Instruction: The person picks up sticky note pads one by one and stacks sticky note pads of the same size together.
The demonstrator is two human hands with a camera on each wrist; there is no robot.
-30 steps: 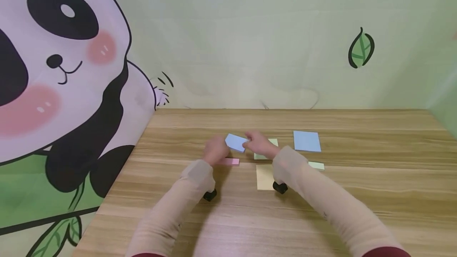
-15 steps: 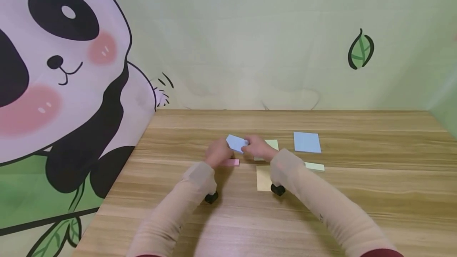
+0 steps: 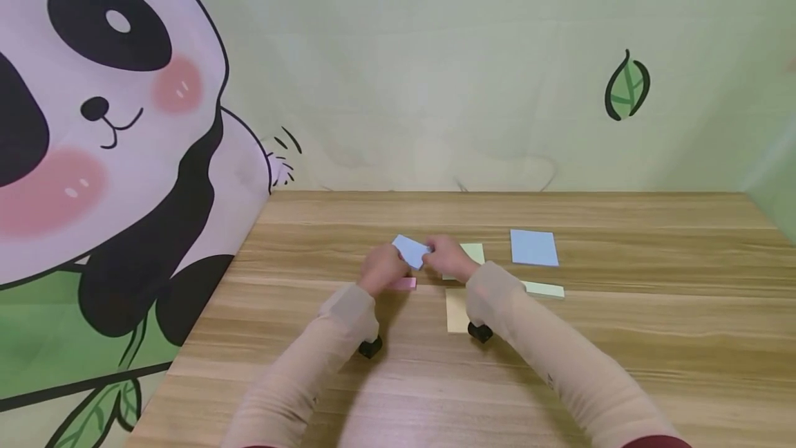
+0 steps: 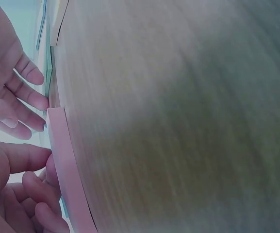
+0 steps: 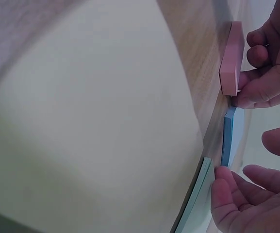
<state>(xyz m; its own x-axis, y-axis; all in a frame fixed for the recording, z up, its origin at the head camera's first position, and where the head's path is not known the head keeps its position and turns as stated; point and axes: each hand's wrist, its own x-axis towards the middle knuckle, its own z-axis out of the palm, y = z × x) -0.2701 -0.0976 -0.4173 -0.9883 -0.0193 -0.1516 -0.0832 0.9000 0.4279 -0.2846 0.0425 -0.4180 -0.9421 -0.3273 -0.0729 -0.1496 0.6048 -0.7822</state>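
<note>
Head view: a blue pad (image 3: 409,252) sat askew just below the middle of the frame, between the two hands; left hand (image 3: 382,268) at its left end, thumb and forefinger drawn together there in a pinch, the other fingers curled in; right hand (image 3: 452,258) at its right end, fingers loose and spread in the left wrist view, thumb standing wide of them in the right wrist view; fingertips by the pad's edge, firmness of contact not readable.

Pink pad (image 3: 406,283) just below the left hand, partly covered by it; pale green pad (image 3: 474,252) behind the right hand, partly hidden; yellow pad (image 3: 457,311) lower down, right of centre, overlapped by the right sleeve (image 3: 560,351); a second blue square (image 3: 534,247) farther right, whole in view; pale strip (image 3: 546,290) beneath it, its left end behind the sleeve.

All on a wood-grain tabletop (image 3: 671,337); panda drawing (image 3: 133,157) filling the left of the frame; leaf print (image 3: 628,86) at upper right.
</note>
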